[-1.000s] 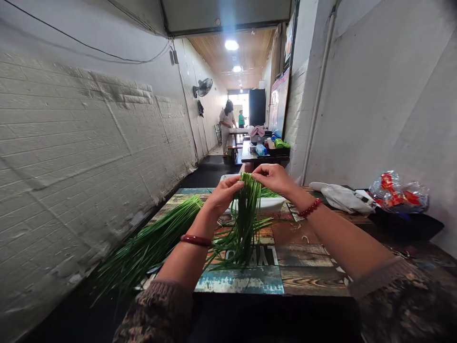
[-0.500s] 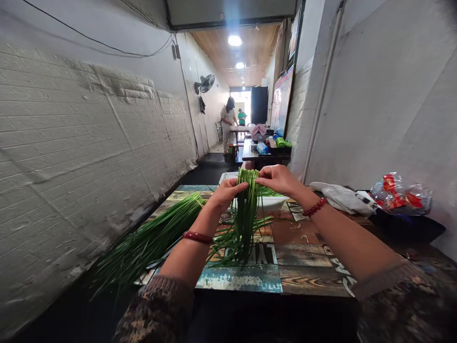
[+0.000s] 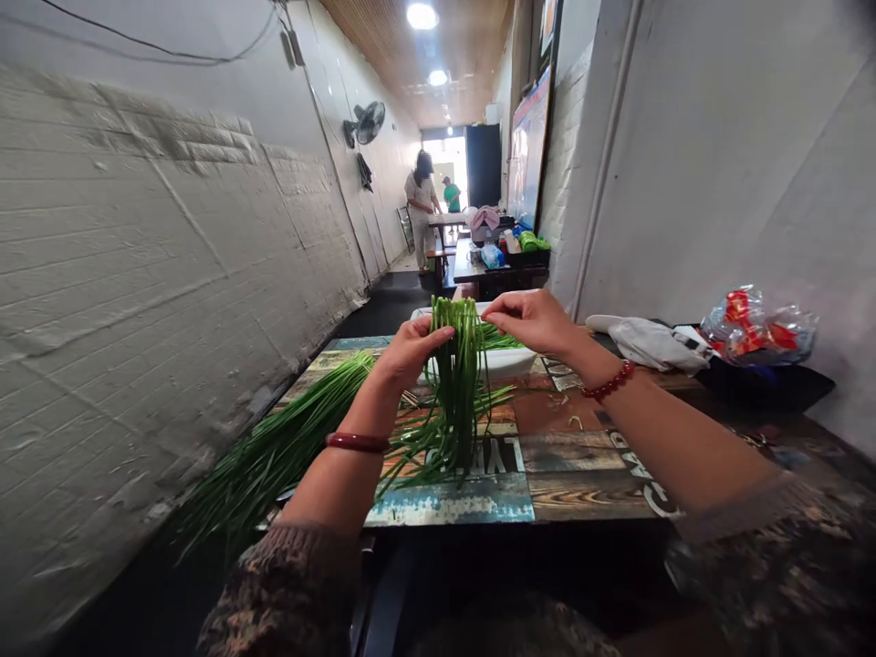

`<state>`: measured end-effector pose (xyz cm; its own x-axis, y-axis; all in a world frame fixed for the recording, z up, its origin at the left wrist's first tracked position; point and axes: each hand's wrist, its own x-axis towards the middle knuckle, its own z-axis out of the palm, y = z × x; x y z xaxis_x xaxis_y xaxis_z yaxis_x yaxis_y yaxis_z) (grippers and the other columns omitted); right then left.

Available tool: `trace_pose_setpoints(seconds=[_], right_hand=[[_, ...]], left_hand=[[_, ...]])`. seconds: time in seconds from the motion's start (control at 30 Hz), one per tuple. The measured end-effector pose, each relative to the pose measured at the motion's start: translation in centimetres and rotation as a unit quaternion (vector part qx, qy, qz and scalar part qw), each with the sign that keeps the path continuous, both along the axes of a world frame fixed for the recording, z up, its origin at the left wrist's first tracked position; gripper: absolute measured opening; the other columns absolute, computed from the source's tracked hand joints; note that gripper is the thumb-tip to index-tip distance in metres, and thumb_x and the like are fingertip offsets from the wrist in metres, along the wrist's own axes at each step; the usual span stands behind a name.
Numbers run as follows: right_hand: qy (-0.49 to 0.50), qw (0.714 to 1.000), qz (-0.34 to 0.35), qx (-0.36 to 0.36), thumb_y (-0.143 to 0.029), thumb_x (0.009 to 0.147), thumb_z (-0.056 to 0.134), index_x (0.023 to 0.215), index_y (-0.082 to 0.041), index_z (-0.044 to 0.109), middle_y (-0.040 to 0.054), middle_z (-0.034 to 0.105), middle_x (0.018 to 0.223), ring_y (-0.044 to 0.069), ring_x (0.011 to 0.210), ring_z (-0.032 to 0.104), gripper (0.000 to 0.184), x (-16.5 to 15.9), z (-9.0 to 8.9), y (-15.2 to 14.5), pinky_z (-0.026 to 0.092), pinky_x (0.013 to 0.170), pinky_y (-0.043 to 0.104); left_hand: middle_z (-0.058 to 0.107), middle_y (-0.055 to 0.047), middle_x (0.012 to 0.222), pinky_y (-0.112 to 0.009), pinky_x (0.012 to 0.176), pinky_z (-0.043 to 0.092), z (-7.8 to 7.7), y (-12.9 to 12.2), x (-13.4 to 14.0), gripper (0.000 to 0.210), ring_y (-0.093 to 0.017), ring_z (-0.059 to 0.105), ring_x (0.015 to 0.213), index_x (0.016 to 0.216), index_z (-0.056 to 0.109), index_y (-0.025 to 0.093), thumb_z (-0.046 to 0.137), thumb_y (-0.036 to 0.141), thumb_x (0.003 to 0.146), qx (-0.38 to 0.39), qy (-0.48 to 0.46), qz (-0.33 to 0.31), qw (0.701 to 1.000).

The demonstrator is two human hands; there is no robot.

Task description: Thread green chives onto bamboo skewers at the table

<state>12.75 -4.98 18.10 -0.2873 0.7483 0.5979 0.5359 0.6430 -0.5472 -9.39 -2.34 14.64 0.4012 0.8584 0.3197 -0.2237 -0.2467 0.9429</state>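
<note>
My left hand (image 3: 412, 347) is closed round a bunch of garlic chives (image 3: 457, 392). Its cut ends point up, and the long green leaves hang down to the tabletop. Just right of the bunch's top, my right hand (image 3: 530, 318) pinches with thumb and forefinger at what looks like a single chive strand, slightly apart from the rest. A white tub (image 3: 510, 365) stands behind the bunch with more chives in it. To the left lies a large pile of chives (image 3: 294, 433), its leaves hanging past the table edge. Loose chives spread beneath the held bunch.
The patterned wooden table (image 3: 581, 497) has small scraps on it. A white cloth (image 3: 650, 344) and a clear plastic bag with red (image 3: 759, 328) lie at the right. Further off stand another table (image 3: 472, 272) and two people, one in light clothes (image 3: 421, 205). Walls run along both sides.
My right hand has moved slightly away from the bunch, to the right. My left hand still holds the chives. The whole view has shifted, so the scene sits higher and further left.
</note>
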Motion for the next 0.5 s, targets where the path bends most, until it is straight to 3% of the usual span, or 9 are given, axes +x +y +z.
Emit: trace_pose_setpoints(seconds=[0.2, 0.27, 0.37, 0.5], right_hand=[[0.141, 0.988, -0.038, -0.039, -0.035, 0.081, 0.065, 0.082, -0.014, 0.073, 0.0009, 0.063, 0.060, 0.010, 0.053, 0.051, 0.023, 1.5, -0.1, -0.8, 0.037, 0.051, 0.024], [0.180, 0.980, -0.029, -0.079, -0.041, 0.080, 0.066, 0.084, -0.013, 0.071, 0.0000, 0.061, 0.059, 0.008, 0.048, 0.045, 0.028, 2.4, -1.3, -1.3, 0.032, 0.047, 0.023], [0.237, 0.957, -0.006, -0.169, -0.047, 0.078, 0.067, 0.086, -0.014, 0.068, -0.0019, 0.058, 0.061, 0.005, 0.044, 0.040, 0.035, 3.4, -5.3, -2.4, 0.029, 0.043, 0.021], [0.352, 0.887, -0.022, -0.297, -0.052, 0.073, 0.070, 0.088, -0.016, 0.063, -0.0041, 0.055, 0.062, 0.005, 0.043, 0.041, 0.039, 4.5, -12.4, -4.4, 0.025, 0.040, 0.020]], left_hand=[[0.070, -0.003, 0.073, -0.023, 0.065, 0.047, -1.9, -0.6, -1.2, 0.032, -0.013, 0.061, 0.066, 0.081, 0.072, 0.011, 0.087, 0.030, 0.059, -0.047, 0.081, -0.035, 0.995], [0.069, -0.002, 0.070, -0.021, 0.062, 0.047, -2.7, -0.8, -1.5, 0.031, -0.011, 0.059, 0.063, 0.078, 0.069, 0.010, 0.086, 0.029, 0.060, -0.071, 0.098, -0.030, 0.992], [0.067, -0.001, 0.068, -0.020, 0.058, 0.047, -4.0, -1.0, -1.6, 0.033, -0.010, 0.058, 0.058, 0.081, 0.067, 0.010, 0.084, 0.032, 0.063, -0.116, 0.138, -0.054, 0.982], [0.068, -0.002, 0.072, -0.021, 0.056, 0.046, -6.4, -0.6, -0.3, 0.036, -0.010, 0.057, 0.058, 0.087, 0.068, 0.010, 0.082, 0.036, 0.066, -0.158, 0.208, -0.110, 0.959]])
